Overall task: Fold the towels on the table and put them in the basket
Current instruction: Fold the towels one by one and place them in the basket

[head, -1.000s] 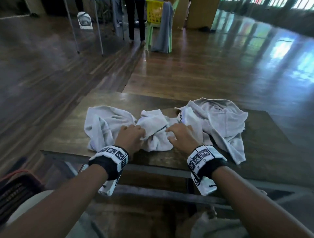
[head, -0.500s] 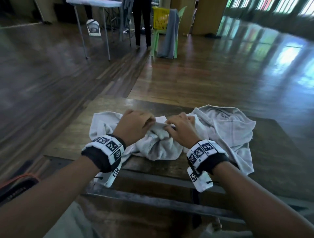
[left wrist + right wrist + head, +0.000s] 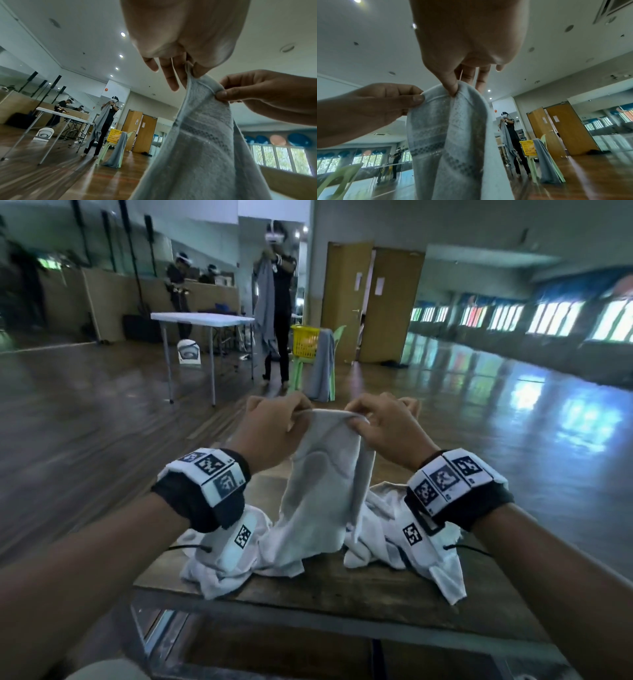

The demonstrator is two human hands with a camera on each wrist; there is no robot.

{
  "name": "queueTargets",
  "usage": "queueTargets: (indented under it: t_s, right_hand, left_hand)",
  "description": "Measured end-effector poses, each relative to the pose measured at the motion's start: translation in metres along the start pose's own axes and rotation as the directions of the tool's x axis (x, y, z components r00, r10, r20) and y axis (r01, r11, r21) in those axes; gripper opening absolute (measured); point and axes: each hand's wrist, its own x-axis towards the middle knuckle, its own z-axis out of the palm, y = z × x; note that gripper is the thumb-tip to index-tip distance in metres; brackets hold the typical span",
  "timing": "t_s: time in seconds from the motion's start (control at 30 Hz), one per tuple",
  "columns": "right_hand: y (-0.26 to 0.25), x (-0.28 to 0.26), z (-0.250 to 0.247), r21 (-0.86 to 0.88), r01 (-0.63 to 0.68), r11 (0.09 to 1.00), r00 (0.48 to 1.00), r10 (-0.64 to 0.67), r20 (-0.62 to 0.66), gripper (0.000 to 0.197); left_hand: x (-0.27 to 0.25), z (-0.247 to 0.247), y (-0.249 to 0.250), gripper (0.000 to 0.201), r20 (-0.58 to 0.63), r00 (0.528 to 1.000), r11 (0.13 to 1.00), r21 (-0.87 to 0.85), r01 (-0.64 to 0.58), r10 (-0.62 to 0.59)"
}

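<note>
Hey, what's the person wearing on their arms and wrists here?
Bare forearms, no sleeves. Each wrist has a black band topped with white blocks printed with black square markers: left hand, right hand. A white camera pod with another marker hangs under each wrist, with a thin black cable.

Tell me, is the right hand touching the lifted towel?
Touching: the right wrist view shows the right hand pinching the towel's top edge.

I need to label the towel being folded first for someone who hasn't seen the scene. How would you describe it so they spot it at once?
Start at the wooden table in front of the person, where pale towels lie crumpled. Above that pile, the left hand and right hand each pinch the top hem of one towel. It alone is lifted and hangs down; the other towels lie on the tabletop.
</note>
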Motion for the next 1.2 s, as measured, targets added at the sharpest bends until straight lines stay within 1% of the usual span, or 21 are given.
queueTargets:
  t_s: [0.1, 0.17, 0.27, 0.47, 0.57, 0.67, 0.77, 0.93, 1.03, 1.13, 1.2]
  right_hand:
    - [-0.007, 0.006, -0.023, 0.011, 0.010, 1.000, 1.000, -0.010, -0.002, 0.005]
    - [-0.007, 0.004, -0.031, -0.009, 0.002, 1.000, 0.999, -0.001, 0.040, 0.002]
    - [0.000, -0.009, -0.034, -0.054, -0.003, 0.999, 0.994, 0.009, 0.109, 0.007]
    - [0.031, -0.040, -0.038, -0.097, -0.108, 0.989, 0.976, 0.124, 0.179, 0.009]
    - [0.044, -0.051, -0.048, -0.115, -0.148, 0.982, 0.962, 0.170, 0.214, 0.011]
    - [0.048, -0.054, -0.060, -0.139, -0.162, 0.977, 0.965, 0.186, 0.185, 0.007]
    - [0.046, -0.046, -0.075, -0.172, -0.137, 0.975, 0.970, 0.168, 0.177, 0.006]
    - [0.033, -0.018, -0.115, -0.243, -0.083, 0.967, 0.987, 0.113, 0.111, 0.014]
    - [0.020, 0.001, -0.146, -0.344, -0.048, 0.938, 0.999, 0.054, 0.009, 0.004]
    - [0.004, 0.020, -0.181, -0.420, -0.029, 0.907, 0.994, -0.017, -0.105, 0.010]
    - [-0.008, 0.031, -0.204, -0.457, -0.028, 0.889, 0.986, -0.049, -0.156, 0.012]
  left_hand:
    - [0.016, -0.021, 0.009, 0.020, -0.071, 0.997, 0.996, -0.083, -0.013, 0.007]
    - [0.022, -0.034, 0.012, 0.016, -0.081, 0.997, 0.996, -0.084, -0.005, -0.002]
    - [0.025, -0.049, 0.010, 0.012, -0.076, 0.997, 0.999, -0.040, -0.011, 0.008]
    - [0.011, -0.069, -0.008, 0.010, -0.079, 0.996, 0.999, 0.023, 0.034, -0.032]
    - [0.003, -0.079, -0.016, 0.011, -0.040, 0.998, 0.996, 0.073, 0.058, -0.055]
    - [-0.004, -0.086, -0.018, 0.013, -0.019, 0.998, 0.986, 0.155, 0.069, -0.067]
    - [-0.004, -0.095, -0.017, 0.011, -0.019, 0.998, 0.978, 0.197, 0.063, -0.061]
    - [0.013, -0.127, -0.014, 0.009, -0.023, 0.999, 0.973, 0.228, 0.040, -0.036]
    - [0.030, -0.154, -0.011, 0.011, -0.045, 0.999, 0.973, 0.230, 0.030, -0.020]
    - [0.049, -0.183, 0.005, 0.010, -0.091, 0.996, 0.973, 0.231, 0.012, 0.010]
    - [0.062, -0.202, 0.019, 0.010, -0.121, 0.992, 0.965, 0.261, -0.001, 0.034]
